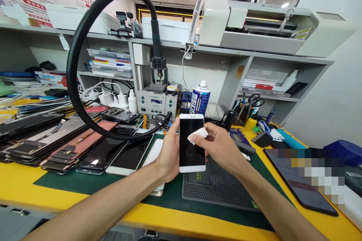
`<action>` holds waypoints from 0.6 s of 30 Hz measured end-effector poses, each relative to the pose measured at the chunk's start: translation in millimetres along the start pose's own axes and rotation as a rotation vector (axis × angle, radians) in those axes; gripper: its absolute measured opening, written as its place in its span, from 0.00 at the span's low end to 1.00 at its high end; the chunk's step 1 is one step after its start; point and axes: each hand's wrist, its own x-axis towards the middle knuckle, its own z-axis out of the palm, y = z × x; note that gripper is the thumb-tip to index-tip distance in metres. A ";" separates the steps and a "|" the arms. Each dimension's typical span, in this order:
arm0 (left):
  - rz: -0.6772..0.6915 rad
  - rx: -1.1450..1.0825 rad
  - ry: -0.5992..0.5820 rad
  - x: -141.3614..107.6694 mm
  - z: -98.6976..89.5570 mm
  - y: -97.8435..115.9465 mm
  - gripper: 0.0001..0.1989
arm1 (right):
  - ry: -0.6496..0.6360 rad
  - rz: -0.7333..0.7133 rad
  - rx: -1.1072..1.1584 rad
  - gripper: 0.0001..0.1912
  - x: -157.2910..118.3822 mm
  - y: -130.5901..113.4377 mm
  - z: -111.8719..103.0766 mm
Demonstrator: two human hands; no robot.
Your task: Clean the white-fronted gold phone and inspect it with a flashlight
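Observation:
A white-framed phone with a dark screen (192, 158) is held upright in front of me, above the green mat. My left hand (169, 152) grips it along its left edge, with the fingers behind it hidden. In my right hand (219, 145), a small white wipe (198, 134) is pinched between thumb and fingers and lies against the upper part of the screen. Beneath the phone and my right hand is a black perforated pad (226, 192). Another white phone (155, 150) lies partly behind my left wrist.
Several phones and screens (68, 139) cover the left side of the bench. Behind stand a grey hot-air station (157, 101) with a thick looping black hose (74, 64) and a blue spray can (200, 99). A dark tablet (299, 184) lies at right.

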 end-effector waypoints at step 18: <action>-0.019 -0.041 -0.098 2.2 -8.1 -0.5 0.32 | 0.023 -0.090 -0.093 0.07 -7.4 -8.3 2.5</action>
